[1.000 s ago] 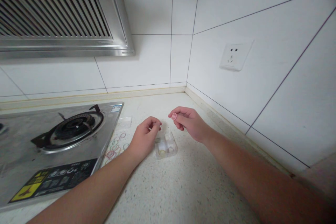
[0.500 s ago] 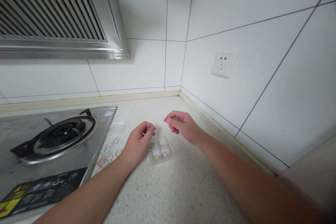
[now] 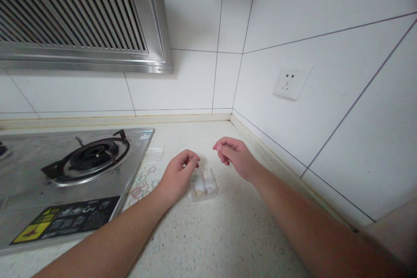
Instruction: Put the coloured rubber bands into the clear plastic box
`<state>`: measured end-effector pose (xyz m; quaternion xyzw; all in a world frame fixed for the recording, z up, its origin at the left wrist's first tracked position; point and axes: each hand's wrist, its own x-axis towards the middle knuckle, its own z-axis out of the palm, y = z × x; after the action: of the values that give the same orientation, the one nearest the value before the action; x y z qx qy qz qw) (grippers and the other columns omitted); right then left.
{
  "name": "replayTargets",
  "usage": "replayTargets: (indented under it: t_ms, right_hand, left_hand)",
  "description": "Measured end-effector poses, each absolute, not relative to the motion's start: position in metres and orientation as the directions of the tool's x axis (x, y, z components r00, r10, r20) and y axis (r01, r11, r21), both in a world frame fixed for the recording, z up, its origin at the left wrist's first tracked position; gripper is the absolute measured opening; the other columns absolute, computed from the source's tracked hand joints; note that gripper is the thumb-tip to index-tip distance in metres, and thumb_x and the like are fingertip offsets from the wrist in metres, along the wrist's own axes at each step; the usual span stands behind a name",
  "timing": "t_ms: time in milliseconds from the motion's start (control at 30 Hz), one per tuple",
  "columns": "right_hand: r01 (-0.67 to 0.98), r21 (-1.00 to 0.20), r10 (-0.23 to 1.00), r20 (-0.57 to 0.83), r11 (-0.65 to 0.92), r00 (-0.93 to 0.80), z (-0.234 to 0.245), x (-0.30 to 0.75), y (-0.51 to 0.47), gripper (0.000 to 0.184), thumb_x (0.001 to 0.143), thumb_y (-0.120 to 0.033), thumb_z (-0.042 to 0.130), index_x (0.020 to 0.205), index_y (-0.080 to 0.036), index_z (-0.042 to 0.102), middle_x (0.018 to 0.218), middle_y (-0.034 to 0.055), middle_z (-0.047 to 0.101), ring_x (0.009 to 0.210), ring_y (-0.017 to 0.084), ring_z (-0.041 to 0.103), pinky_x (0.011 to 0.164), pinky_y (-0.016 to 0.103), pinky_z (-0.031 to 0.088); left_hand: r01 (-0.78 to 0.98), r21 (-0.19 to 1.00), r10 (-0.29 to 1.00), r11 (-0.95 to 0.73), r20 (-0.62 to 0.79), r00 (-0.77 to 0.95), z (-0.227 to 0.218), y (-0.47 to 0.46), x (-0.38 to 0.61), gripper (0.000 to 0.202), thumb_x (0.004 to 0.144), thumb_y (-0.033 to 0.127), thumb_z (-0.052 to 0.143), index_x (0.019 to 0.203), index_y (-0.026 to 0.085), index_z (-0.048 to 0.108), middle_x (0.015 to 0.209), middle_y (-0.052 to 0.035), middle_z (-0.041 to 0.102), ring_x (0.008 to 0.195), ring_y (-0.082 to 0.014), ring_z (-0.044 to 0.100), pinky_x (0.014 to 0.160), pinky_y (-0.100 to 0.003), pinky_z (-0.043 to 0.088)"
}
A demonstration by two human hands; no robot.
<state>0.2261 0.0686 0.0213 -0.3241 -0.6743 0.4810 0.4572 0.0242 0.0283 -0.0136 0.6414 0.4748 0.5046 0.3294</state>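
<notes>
My right hand (image 3: pixel 235 154) is closed in a pinch above the counter, with a small pink elastic hair band (image 3: pixel 219 147) between thumb and forefinger. To its left, my left hand (image 3: pixel 181 171) is also closed, thumb against curled fingers; whether anything is in it is hidden. Just below both hands stands a clear plastic divided box (image 3: pixel 204 197) with a few bands in its compartments, a yellowish one (image 3: pixel 198 192) among them. Several thin coloured bands (image 3: pixel 139 192) lie loose on the counter left of my left hand, partly covered by my forearm.
A clear plastic lid (image 3: pixel 154 153) lies behind the loose bands. The gas hob (image 3: pixel 97 191) with its black burner borders the counter (image 3: pixel 208 239) on the left. A range hood (image 3: pixel 97 63) hangs above, and a socket (image 3: pixel 292 83) is on the right wall.
The whole view has shifted, so everything appears farther right. Both hands keep nearly the same pose over the box, and the pink band stays in my right hand.
</notes>
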Motion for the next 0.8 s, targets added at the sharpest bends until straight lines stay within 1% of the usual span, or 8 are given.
replayTargets:
  t_ms: [100, 267, 400, 567, 700, 800]
  right_hand:
    - [0.004, -0.944, 0.873, 0.304, 0.331, -0.381, 0.0214, 0.2256, 0.0682, 0.015, 0.088, -0.031, 0.06, 0.084, -0.018, 0.067, 0.056, -0.0049, 0.054, 0.05, 0.008, 0.043, 0.048, 0.023, 0.033]
    - [-0.007, -0.944, 0.867, 0.304, 0.329, -0.395, 0.0197, 0.225, 0.0681, 0.012, 0.087, -0.026, 0.059, 0.084, -0.019, 0.068, 0.055, -0.0052, 0.054, 0.05, 0.008, 0.043, 0.048, 0.023, 0.033]
    - [-0.004, -0.944, 0.865, 0.303, 0.329, -0.4, 0.0191, 0.225, 0.0682, 0.011, 0.087, -0.025, 0.059, 0.084, -0.018, 0.068, 0.055, -0.0053, 0.054, 0.049, 0.008, 0.043, 0.048, 0.022, 0.033]
    - [-0.029, -0.941, 0.85, 0.317, 0.337, -0.42, 0.019, 0.2251, 0.0678, 0.013, 0.088, -0.027, 0.06, 0.083, -0.018, 0.068, 0.055, -0.0053, 0.054, 0.05, 0.008, 0.043, 0.048, 0.022, 0.034]
    - [-0.057, -0.937, 0.838, 0.335, 0.345, -0.43, 0.0188, 0.2253, 0.0674, 0.017, 0.091, -0.032, 0.061, 0.084, -0.018, 0.069, 0.055, -0.0052, 0.054, 0.05, 0.008, 0.043, 0.048, 0.023, 0.033]
    - [-0.071, -0.935, 0.837, 0.342, 0.347, -0.427, 0.0186, 0.2251, 0.0674, 0.017, 0.091, -0.032, 0.062, 0.084, -0.019, 0.069, 0.055, -0.0052, 0.054, 0.05, 0.008, 0.044, 0.048, 0.023, 0.032]
  left_hand:
    - [0.28, 0.896, 0.937, -0.345, 0.346, 0.05, -0.015, 0.0294, 0.0236, 0.024, 0.094, 0.037, 0.051, 0.082, 0.019, 0.062, 0.077, -0.0001, 0.062, 0.072, -0.015, 0.053, 0.068, -0.026, 0.04]
    - [0.276, 0.894, 0.934, -0.353, 0.351, 0.058, -0.0175, 0.0301, 0.0222, 0.023, 0.095, 0.036, 0.051, 0.084, 0.019, 0.062, 0.078, 0.0001, 0.063, 0.074, -0.0154, 0.054, 0.069, -0.027, 0.04]
    - [0.263, 0.897, 0.934, -0.356, 0.353, 0.061, -0.0177, 0.0307, 0.0227, 0.021, 0.094, 0.034, 0.051, 0.084, 0.019, 0.062, 0.078, 0.0002, 0.063, 0.074, -0.0153, 0.053, 0.07, -0.027, 0.04]
    - [0.253, 0.9, 0.934, -0.355, 0.35, 0.068, -0.0174, 0.0308, 0.0227, 0.019, 0.094, 0.032, 0.052, 0.085, 0.019, 0.062, 0.078, 0.0, 0.062, 0.075, -0.0151, 0.053, 0.071, -0.026, 0.041]
    - [0.255, 0.901, 0.936, -0.35, 0.343, 0.075, -0.0169, 0.0302, 0.0222, 0.02, 0.094, 0.034, 0.052, 0.084, 0.019, 0.061, 0.078, 0.0, 0.062, 0.074, -0.0147, 0.053, 0.07, -0.026, 0.041]
    - [0.248, 0.906, 0.939, -0.344, 0.336, 0.075, -0.016, 0.03, 0.0224, 0.021, 0.094, 0.035, 0.053, 0.084, 0.019, 0.062, 0.077, 0.0001, 0.062, 0.072, -0.0142, 0.052, 0.068, -0.026, 0.041]
